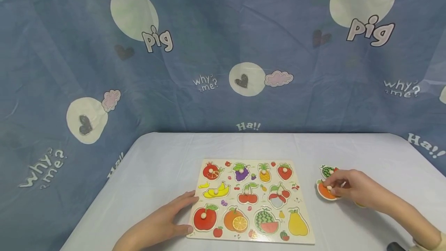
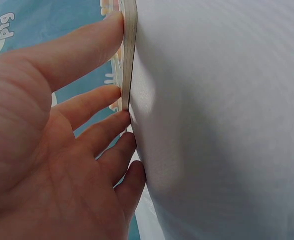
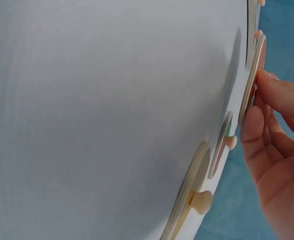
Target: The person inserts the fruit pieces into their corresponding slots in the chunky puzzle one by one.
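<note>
A wooden fruit puzzle board lies flat on the table. My left hand rests at its left edge, thumb at the near corner; in the left wrist view the fairly straight fingers touch the board's side. To the right of the board, my right hand pinches an orange puzzle piece between thumb and fingers. The right wrist view shows that piece tilted edge-on, with a shadow beside it. A watermelon piece lies just behind it.
Knobbed pieces, such as the apple and grapes, sit in the board. The orange, watermelon and pear spots show no knobs. A yellowish knobbed piece lies near the right wrist. A dark object shows at lower right.
</note>
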### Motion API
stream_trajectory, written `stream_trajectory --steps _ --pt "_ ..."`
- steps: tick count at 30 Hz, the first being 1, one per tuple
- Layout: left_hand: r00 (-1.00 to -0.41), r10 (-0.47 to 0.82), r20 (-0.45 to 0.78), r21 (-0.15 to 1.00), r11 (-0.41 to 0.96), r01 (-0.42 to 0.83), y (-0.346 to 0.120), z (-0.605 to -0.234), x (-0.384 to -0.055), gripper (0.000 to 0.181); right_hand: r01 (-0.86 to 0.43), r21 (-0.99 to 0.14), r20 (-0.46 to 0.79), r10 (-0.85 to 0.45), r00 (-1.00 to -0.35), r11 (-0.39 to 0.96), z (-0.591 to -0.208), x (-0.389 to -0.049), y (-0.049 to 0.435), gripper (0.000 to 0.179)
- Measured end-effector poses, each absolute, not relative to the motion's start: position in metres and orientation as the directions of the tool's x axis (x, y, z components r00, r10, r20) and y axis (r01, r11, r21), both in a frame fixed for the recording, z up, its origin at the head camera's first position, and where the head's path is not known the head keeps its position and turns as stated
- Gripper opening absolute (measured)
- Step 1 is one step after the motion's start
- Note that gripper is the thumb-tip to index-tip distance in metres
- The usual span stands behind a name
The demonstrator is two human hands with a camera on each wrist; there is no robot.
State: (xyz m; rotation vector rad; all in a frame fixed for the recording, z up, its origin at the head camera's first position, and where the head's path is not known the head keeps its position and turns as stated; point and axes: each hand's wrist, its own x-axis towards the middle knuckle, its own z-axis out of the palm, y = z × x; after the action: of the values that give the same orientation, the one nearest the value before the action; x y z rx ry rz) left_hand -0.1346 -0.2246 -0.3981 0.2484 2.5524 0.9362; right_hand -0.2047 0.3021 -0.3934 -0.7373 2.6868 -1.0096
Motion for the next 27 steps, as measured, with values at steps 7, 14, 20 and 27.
stream_trajectory --steps 7,14,20,27 --pt "-0.896 0.313 -0.314 0.656 0.754 0.034 -0.225 -0.398 -0.135 0.074 -0.362 -0.647 -0.007 -0.48 -0.878 0.671 -0.388 -0.201 0.295 0.018" --pt "-0.898 0.308 -0.316 0.657 0.754 0.027 -0.225 -0.399 -0.135 0.074 -0.409 -0.674 0.035 -0.526 -0.85 0.616 -0.385 -0.197 0.287 0.015" --pt "-0.897 0.308 -0.317 0.658 0.752 0.026 -0.225 -0.399 -0.136 0.074 -0.461 -0.68 0.08 -0.568 -0.82 0.571 -0.384 -0.195 0.28 0.015" --pt "-0.897 0.313 -0.313 0.665 0.747 0.028 -0.225 -0.399 -0.135 0.074 -0.444 -0.685 0.053 -0.567 -0.822 0.578 -0.38 -0.192 0.268 0.017"
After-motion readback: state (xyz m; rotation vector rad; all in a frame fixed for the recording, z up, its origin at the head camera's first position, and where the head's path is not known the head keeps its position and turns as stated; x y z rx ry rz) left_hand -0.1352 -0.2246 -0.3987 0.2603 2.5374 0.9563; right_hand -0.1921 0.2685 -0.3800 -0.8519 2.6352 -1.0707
